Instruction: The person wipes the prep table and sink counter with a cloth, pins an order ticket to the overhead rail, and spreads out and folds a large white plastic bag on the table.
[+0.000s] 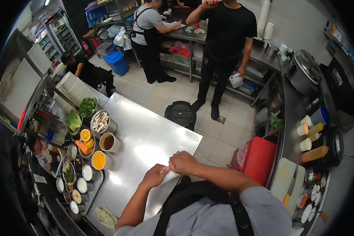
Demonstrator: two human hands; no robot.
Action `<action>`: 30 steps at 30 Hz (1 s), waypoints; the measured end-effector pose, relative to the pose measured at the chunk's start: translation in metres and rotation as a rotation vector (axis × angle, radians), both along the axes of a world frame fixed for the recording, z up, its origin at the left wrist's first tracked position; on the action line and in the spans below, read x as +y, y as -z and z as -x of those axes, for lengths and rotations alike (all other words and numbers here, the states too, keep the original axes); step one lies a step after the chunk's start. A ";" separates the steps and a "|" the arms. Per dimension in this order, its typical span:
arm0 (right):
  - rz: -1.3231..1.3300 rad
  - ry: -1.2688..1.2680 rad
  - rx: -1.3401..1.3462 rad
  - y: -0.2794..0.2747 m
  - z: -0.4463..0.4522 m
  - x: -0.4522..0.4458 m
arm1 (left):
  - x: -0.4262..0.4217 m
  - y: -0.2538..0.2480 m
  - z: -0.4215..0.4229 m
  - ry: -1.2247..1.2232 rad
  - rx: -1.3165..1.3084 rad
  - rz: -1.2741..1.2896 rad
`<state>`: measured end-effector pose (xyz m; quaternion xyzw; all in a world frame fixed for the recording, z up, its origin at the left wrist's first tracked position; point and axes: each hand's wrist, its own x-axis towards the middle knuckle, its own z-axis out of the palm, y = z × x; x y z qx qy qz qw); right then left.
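Note:
Both hands meet above the near edge of the steel table [137, 129]. My left hand [155, 176] is closed, with its fingers pressed round something white that shows only in part. Touching it on the right, my right hand [183, 163] is curled into a fist; what it holds, if anything, is hidden. A small white piece [169, 176] shows between and below the hands. Left of them on the table stand a tub of orange liquid [101, 160], a tub of dark red paste [109, 142] and a bowl of sliced mushrooms [102, 122].
A tray [96, 192] of small containers and a crumpled cloth [106, 217] lie left. Beyond the table are a black round stool [180, 114] and a standing person [228, 39]. At right are a red bin [255, 159] and a cutting board [285, 181] with a knife [290, 187].

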<state>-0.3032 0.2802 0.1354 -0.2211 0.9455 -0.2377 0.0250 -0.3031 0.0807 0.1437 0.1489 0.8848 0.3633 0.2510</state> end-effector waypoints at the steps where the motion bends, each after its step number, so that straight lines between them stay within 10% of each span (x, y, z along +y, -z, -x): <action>1: 0.010 0.034 0.003 -0.002 0.000 0.015 | 0.011 0.009 0.002 0.016 0.075 0.047; 12: 0.472 0.659 0.402 0.012 0.000 0.213 | 0.205 0.052 0.056 0.072 0.014 -0.157; 15: 1.324 0.767 0.040 0.043 0.003 0.278 | 0.259 0.061 0.072 -0.004 -0.132 -0.352; 19: 1.740 0.667 -0.344 0.038 0.022 0.299 | 0.338 0.059 0.083 -0.024 -0.265 -0.445; 30: 1.784 0.866 -0.484 0.037 0.139 0.373 | 0.436 0.088 0.147 -0.219 -0.208 -0.590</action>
